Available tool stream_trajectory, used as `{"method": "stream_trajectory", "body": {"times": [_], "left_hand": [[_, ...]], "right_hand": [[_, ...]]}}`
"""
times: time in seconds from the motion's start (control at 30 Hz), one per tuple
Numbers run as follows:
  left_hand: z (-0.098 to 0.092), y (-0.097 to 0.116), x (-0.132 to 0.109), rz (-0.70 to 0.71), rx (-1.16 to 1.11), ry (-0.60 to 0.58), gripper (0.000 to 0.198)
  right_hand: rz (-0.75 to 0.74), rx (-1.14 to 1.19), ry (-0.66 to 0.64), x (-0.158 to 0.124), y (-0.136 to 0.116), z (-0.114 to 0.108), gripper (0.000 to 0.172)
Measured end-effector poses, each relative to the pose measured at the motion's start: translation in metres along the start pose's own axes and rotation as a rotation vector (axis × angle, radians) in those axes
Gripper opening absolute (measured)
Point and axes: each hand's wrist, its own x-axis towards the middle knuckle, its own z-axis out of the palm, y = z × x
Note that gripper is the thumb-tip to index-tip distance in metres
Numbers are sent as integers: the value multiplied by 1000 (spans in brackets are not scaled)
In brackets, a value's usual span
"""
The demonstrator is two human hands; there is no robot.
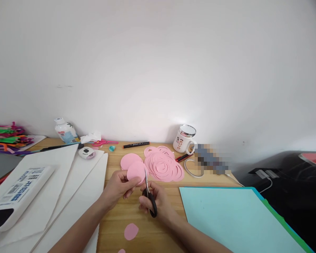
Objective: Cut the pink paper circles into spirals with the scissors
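Observation:
Between the thumb and fingers of my left hand (121, 184) is a pink paper circle (135, 172). My right hand (158, 202) grips black-handled scissors (151, 203), whose blades point up along the circle's right edge. Whether the blades are cutting into the paper I cannot tell. Just behind my left hand lies another pink circle (129, 161), partly covered by the held one. A heap of pink paper rings and spirals (163, 167) spreads behind the scissors. Nearer to me on the wooden table is a small pink paper piece (131, 231).
White sheets (76, 196) and a white box-like packet (23, 196) lie left; light-blue sheets (226, 214) lie right. Along the wall stand a white bottle (66, 131), pink scissors (104, 142), a black marker (136, 144) and a white mug (184, 138). A white cable (189, 172) loops beside the mug.

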Motion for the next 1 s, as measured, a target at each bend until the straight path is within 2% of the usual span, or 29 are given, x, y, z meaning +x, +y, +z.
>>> {"method": "stream_trajectory", "body": {"times": [0.13,0.33,1.0], "left_hand": [[-1,0,0,-16,50,-15,30],[1,3,-2,-14,75,-32,32],[-2,0,-1,-7,82,-18,30]], "right_hand": [[-55,-11,-29,0,-2,0,38],[-89,-4,-46,-3,-9,-2,46],[-41,-34,-19,-3,-12,-1,43]]}}
